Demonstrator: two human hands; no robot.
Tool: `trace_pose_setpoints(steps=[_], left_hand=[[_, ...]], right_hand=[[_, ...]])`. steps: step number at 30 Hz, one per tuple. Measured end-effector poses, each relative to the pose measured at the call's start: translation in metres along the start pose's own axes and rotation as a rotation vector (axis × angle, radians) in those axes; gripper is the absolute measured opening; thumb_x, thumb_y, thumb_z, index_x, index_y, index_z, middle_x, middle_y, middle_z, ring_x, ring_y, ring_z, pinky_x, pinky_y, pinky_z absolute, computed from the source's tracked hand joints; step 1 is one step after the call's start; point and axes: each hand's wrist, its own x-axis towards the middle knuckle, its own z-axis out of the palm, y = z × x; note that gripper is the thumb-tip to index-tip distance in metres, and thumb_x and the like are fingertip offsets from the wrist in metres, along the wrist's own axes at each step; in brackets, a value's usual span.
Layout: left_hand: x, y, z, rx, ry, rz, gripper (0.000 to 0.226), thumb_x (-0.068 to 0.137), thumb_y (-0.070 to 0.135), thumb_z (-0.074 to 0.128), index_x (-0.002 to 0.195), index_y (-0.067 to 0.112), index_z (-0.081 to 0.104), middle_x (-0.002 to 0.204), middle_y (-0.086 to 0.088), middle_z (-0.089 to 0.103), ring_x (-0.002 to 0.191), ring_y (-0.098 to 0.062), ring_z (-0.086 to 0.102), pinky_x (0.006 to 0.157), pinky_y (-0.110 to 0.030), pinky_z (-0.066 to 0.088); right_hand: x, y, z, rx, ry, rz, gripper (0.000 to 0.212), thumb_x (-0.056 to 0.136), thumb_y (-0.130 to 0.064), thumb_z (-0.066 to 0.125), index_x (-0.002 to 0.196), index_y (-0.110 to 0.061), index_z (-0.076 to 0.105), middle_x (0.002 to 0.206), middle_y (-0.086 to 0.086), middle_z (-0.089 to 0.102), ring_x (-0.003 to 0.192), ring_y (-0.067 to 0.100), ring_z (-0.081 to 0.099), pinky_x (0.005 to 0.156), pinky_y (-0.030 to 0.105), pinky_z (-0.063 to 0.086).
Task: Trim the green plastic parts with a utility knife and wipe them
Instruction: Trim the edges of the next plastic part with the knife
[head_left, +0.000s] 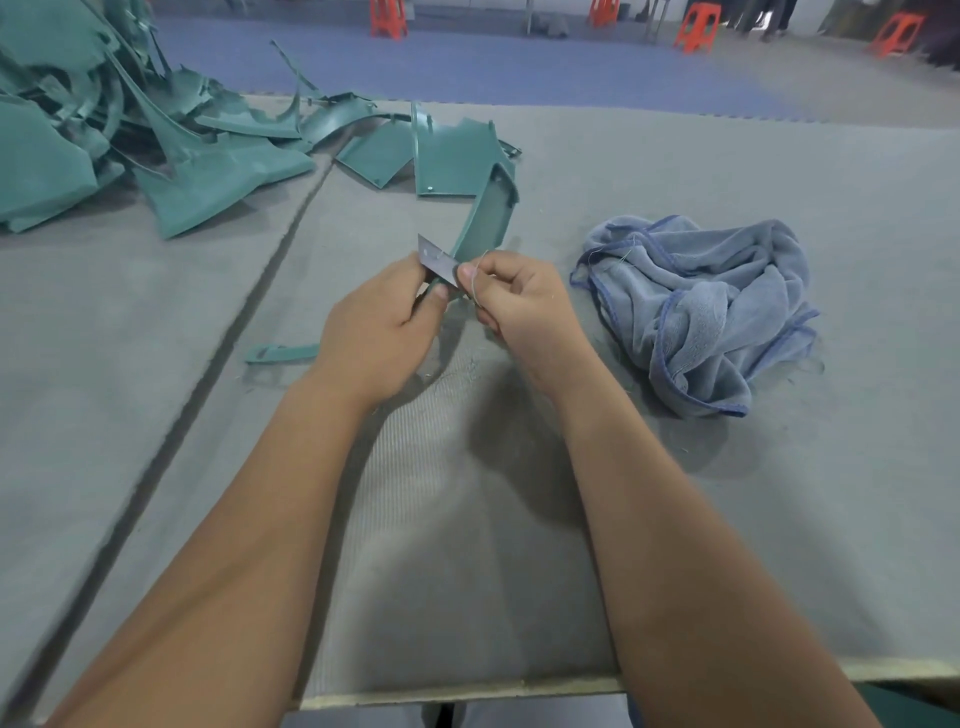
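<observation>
A curved green plastic part (485, 221) rises from my hands toward the far side of the table. My left hand (379, 332) grips its near end, thumb on top. My right hand (511, 299) pinches a bare utility knife blade (438, 262) between thumb and fingers, and the blade lies against the part's edge just above my left thumb. A thin pale shaving curls beside my right thumb. Another end of the green part (280, 353) sticks out to the left from under my left hand.
A crumpled blue cloth (706, 306) lies to the right of my hands. A heap of green plastic parts (156, 130) fills the table's far left. The grey felt table (623, 166) has a seam running diagonally on the left. Orange stools (698, 26) stand on the floor beyond.
</observation>
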Motion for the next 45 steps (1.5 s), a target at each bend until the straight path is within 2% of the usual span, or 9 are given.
trace_pose_setpoints(steps=[5, 12, 19, 22, 29, 34, 38, 41, 45], left_hand=[[-0.003, 0.005, -0.003, -0.344, -0.008, -0.043, 0.025, 0.089, 0.042, 0.052, 0.106, 0.035, 0.068, 0.076, 0.027, 0.059, 0.060, 0.011, 0.048, 0.056, -0.015, 0.031], [-0.002, 0.006, -0.002, -0.455, -0.010, -0.049, 0.020, 0.091, 0.044, 0.059, 0.100, 0.032, 0.073, 0.088, 0.015, 0.067, 0.058, 0.005, 0.045, 0.054, -0.011, 0.031], [0.002, 0.009, 0.002, -0.375, 0.090, -0.071, 0.036, 0.086, 0.053, 0.060, 0.054, 0.039, 0.056, 0.054, 0.015, 0.045, 0.051, -0.002, 0.038, 0.050, -0.017, 0.025], [0.003, 0.012, 0.001, -0.358, 0.118, -0.068, 0.030, 0.086, 0.055, 0.059, 0.058, 0.049, 0.060, 0.055, 0.021, 0.051, 0.054, 0.003, 0.045, 0.051, -0.012, 0.027], [0.002, 0.004, 0.004, -0.304, 0.130, -0.037, 0.027, 0.089, 0.051, 0.055, 0.063, 0.057, 0.059, 0.060, 0.024, 0.053, 0.060, 0.002, 0.048, 0.057, -0.026, 0.032], [0.003, 0.000, 0.004, -0.309, 0.152, -0.056, 0.031, 0.092, 0.045, 0.056, 0.062, 0.054, 0.059, 0.058, 0.021, 0.053, 0.057, 0.001, 0.045, 0.055, -0.026, 0.033], [0.004, -0.001, 0.005, -0.299, 0.114, -0.069, 0.022, 0.089, 0.045, 0.056, 0.087, 0.035, 0.074, 0.074, 0.014, 0.067, 0.065, 0.001, 0.054, 0.059, -0.025, 0.042], [0.003, -0.004, 0.005, -0.274, 0.080, -0.088, 0.017, 0.087, 0.028, 0.062, 0.070, 0.027, 0.062, 0.058, 0.012, 0.055, 0.051, 0.008, 0.047, 0.049, -0.011, 0.030], [0.001, -0.008, 0.003, -0.345, -0.003, -0.134, 0.012, 0.087, 0.020, 0.067, 0.078, 0.019, 0.060, 0.063, 0.011, 0.057, 0.059, -0.003, 0.049, 0.057, -0.023, 0.039]], right_hand=[[-0.002, -0.003, -0.001, -0.002, -0.035, -0.009, 0.029, 0.096, -0.005, 0.051, 0.068, -0.010, 0.055, 0.047, -0.005, 0.029, 0.044, 0.006, 0.022, 0.043, 0.017, 0.021], [-0.001, 0.000, -0.005, 0.017, -0.035, -0.031, 0.026, 0.096, 0.004, 0.047, 0.076, -0.006, 0.060, 0.044, -0.016, 0.038, 0.043, 0.000, 0.028, 0.045, 0.011, 0.025], [0.002, 0.006, 0.001, 0.067, 0.069, -0.070, 0.028, 0.097, 0.003, 0.046, 0.080, -0.013, 0.062, 0.047, -0.019, 0.048, 0.045, -0.003, 0.039, 0.049, 0.009, 0.031], [0.002, 0.006, 0.001, 0.130, 0.104, -0.086, 0.026, 0.097, -0.002, 0.048, 0.078, -0.014, 0.060, 0.046, -0.019, 0.043, 0.044, -0.002, 0.035, 0.046, 0.009, 0.029], [0.009, 0.000, -0.016, 0.212, 0.288, -0.025, 0.024, 0.099, -0.011, 0.049, 0.078, -0.015, 0.058, 0.058, -0.003, 0.029, 0.049, 0.007, 0.021, 0.044, 0.018, 0.017], [0.000, -0.009, -0.019, 0.163, 0.189, 0.006, 0.025, 0.097, -0.014, 0.052, 0.074, -0.015, 0.061, 0.057, -0.001, 0.034, 0.048, 0.008, 0.024, 0.044, 0.017, 0.020], [-0.006, -0.012, -0.005, -0.075, 0.027, -0.026, 0.034, 0.095, -0.009, 0.056, 0.061, -0.014, 0.055, 0.047, -0.006, 0.034, 0.044, 0.006, 0.027, 0.045, 0.017, 0.024], [-0.005, -0.010, 0.001, -0.203, -0.040, -0.018, 0.044, 0.094, -0.010, 0.059, 0.052, -0.021, 0.049, 0.049, -0.003, 0.033, 0.047, 0.008, 0.026, 0.047, 0.020, 0.023], [-0.005, -0.002, 0.002, -0.231, -0.070, -0.033, 0.042, 0.093, -0.009, 0.060, 0.054, -0.017, 0.045, 0.055, 0.001, 0.033, 0.054, 0.010, 0.027, 0.050, 0.021, 0.023]])
